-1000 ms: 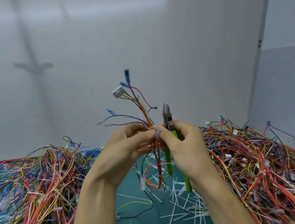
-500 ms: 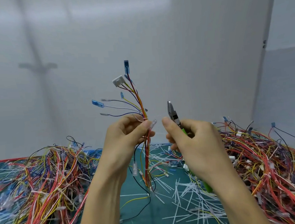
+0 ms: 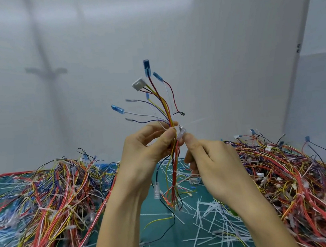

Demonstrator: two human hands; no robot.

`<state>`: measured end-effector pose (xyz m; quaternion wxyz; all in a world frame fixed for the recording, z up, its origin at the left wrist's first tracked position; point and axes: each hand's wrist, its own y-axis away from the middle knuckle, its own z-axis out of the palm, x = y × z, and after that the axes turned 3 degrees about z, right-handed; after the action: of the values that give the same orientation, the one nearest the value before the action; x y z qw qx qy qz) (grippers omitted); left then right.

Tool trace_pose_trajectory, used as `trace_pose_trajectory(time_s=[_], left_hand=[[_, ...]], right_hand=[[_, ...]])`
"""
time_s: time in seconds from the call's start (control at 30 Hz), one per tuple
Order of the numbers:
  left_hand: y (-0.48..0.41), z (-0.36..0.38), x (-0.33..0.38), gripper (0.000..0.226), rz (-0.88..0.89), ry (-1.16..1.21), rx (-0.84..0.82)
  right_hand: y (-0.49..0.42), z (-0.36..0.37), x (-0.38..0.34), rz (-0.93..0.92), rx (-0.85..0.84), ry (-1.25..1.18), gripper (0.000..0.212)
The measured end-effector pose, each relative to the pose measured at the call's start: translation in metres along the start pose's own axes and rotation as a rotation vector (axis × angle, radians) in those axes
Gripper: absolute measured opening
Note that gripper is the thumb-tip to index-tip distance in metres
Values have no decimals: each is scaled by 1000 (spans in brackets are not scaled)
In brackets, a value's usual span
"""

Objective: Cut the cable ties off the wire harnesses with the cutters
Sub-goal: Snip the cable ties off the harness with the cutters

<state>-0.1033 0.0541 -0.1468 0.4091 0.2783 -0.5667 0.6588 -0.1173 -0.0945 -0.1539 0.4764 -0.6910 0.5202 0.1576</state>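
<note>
My left hand (image 3: 148,150) grips a wire harness (image 3: 166,107) upright above the table. Its red, yellow and purple wires fan out upward to blue terminals and a white connector (image 3: 139,84). The lower end of the harness hangs to the mat, with a white cable tie (image 3: 173,185) still round it. My right hand (image 3: 211,164) pinches a small translucent piece (image 3: 181,132) at the bundle, right beside my left thumb. The cutters are hidden behind my right hand. Only a green sliver (image 3: 234,213) shows below the wrist.
Big tangled heaps of harnesses lie at the left (image 3: 47,202) and right (image 3: 301,180) on a green mat (image 3: 168,237). Several cut white tie strips (image 3: 209,217) litter the mat between the heaps. A pale wall stands close behind.
The cutter jaws, raised beside the harness earlier, have dropped out of sight behind my right hand. My right fingers have come back to the bundle and pinch the translucent piece. The harness rose slightly.
</note>
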Motion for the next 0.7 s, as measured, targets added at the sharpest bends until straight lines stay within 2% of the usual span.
trace_pose_trajectory(time_s=[0.27,0.7], left_hand=[[2,0,5,16,-7,35,-8],[3,1,6,17,26,-55,6]], right_hand=[[-1,-3,1,6,-56,-25,73],[0,-7,0,-17,-60,-23,68]])
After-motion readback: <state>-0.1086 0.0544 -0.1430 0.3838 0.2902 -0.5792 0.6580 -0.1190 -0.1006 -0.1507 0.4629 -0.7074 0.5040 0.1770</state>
